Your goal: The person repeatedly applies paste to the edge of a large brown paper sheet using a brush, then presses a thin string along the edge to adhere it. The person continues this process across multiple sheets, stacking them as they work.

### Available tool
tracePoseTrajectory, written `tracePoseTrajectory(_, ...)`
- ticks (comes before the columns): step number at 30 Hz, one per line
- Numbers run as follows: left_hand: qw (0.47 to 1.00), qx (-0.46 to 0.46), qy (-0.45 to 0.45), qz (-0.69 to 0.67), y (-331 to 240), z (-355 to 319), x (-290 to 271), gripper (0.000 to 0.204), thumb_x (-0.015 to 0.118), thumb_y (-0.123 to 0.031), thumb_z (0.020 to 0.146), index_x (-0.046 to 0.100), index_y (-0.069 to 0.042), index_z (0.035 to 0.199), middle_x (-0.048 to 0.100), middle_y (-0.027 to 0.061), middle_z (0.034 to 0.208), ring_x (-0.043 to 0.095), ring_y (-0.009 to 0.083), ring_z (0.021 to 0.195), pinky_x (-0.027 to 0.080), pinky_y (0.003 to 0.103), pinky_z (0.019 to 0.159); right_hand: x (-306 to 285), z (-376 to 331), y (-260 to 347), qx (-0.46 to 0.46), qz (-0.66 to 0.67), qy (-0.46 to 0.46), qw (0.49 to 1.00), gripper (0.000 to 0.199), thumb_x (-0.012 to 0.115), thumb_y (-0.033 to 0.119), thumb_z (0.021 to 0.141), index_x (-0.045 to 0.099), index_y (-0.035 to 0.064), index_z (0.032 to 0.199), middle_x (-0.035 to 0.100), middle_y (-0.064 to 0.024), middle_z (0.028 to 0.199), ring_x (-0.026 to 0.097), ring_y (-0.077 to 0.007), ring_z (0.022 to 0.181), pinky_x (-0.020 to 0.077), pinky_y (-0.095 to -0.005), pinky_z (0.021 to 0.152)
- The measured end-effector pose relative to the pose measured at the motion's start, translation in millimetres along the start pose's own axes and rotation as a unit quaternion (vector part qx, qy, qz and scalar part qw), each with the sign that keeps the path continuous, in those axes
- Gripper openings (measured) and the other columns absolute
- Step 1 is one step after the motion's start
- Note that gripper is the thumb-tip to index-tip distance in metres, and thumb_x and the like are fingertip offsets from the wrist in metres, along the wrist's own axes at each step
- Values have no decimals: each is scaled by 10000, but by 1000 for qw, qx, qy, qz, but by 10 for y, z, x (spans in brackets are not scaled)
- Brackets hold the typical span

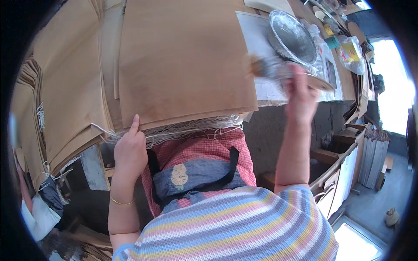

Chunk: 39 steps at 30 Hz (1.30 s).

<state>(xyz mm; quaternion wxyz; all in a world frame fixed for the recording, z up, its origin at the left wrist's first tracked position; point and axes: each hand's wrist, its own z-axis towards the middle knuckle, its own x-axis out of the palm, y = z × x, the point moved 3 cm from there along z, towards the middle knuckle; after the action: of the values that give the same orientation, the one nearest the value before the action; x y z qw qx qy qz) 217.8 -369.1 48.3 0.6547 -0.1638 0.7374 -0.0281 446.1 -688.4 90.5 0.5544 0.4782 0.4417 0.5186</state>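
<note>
My left hand (130,150) rests at the near left corner of a stack of brown paper sheets (187,56). Its index finger is stretched onto the sheets; the other fingers are curled and partly hidden. White strings (191,129) hang in a bundle along the stack's near edge, beside that hand. Raised at the right, my right hand (300,93) grips a wide brush (272,67), smeared by motion. The bristles point left, near the sheets' right edge, and the pale handle (320,81) sticks out to the right. Just beyond the brush lies a round metal basin (294,37) with white residue.
More stringed brown paper stacks (69,78) lie to the left. A plastic bag with a yellow package (351,54) sits at the far right of the table. Below on the right stand an open wooden drawer or box (331,152) and a grey bundle of sheets (372,156).
</note>
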Motion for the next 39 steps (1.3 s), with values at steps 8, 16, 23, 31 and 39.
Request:
tracePoseTrajectory(8,938,168,-100,-285,-256,-222,-382,44,627,4,776,599,19,806,653,158,886,589,280,654,452,344,586,-812,-138,77,-353,-590,110,717,338,602,-43,725,678,50,1041,665,-97,931,645,-288,783,516,-390,718)
tracePoseTrajectory(16,935,97,-122,-319,-490,-233,-936,74,668,44,757,657,8,821,575,78,651,522,157,549,383,257,505,494,-1480,-208,46,-34,606,793,157,645,54,834,650,8,984,647,-123,1004,621,-251,904,503,-329,782)
tracePoseTrajectory(23,955,21,-156,-253,82,52,-728,58,657,15,789,651,31,844,583,83,700,545,148,623,419,251,573,-77,-502,44,-13,-180,327,928,161,621,-37,813,694,-19,955,643,-42,776,584,-95,737,451,-230,651)
tracePoseTrajectory(31,969,-36,-130,-208,454,489,70,98,680,-63,777,627,18,795,610,114,770,610,250,737,479,325,656,199,-299,-737,-8,-376,244,894,246,723,152,710,649,-36,850,638,-153,760,628,-226,718,500,-341,710)
tracePoseTrajectory(39,950,91,-275,116,92,412,-88,198,678,-72,740,592,-78,919,556,79,943,571,266,909,465,373,766,28,-189,-824,157,-174,279,931,230,694,49,703,485,27,796,511,-30,755,507,-115,733,430,-273,628)
